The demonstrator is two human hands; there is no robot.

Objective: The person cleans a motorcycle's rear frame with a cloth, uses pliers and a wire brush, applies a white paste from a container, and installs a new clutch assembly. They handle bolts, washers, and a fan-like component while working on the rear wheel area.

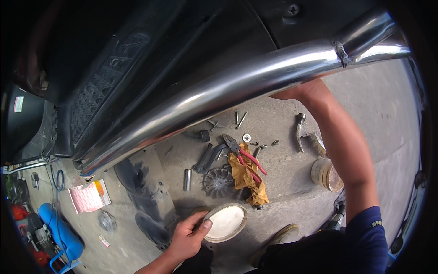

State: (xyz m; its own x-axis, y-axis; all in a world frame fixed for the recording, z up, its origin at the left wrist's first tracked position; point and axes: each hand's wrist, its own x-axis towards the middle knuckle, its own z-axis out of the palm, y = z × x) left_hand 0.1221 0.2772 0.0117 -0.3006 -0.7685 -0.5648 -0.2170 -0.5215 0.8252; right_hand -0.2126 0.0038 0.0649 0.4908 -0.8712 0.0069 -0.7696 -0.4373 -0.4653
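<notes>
My left hand [190, 233] is closed on the rim of a round, shallow lid [226, 222] with a pale, whitish inside. The thumb lies over the rim and the fingers go beneath it. My right arm reaches up to a thick chrome tube [255, 68] on a black vehicle body. Just the wrist and part of my right hand [302, 91] show below the tube; its fingers are hidden behind it. On the floor between my arms lie red-handled pliers [248, 160] on crumpled brown paper [258, 194], beside a grey finned fan wheel [218, 182].
A hammer [301, 130] and an open tub [326, 175] are near my right forearm. Bolts [241, 119], a washer [247, 137] and a metal sleeve [188, 179] lie on the concrete. A dark curved panel [141, 192], a cardboard box [90, 196] and a blue tank [60, 233] are left.
</notes>
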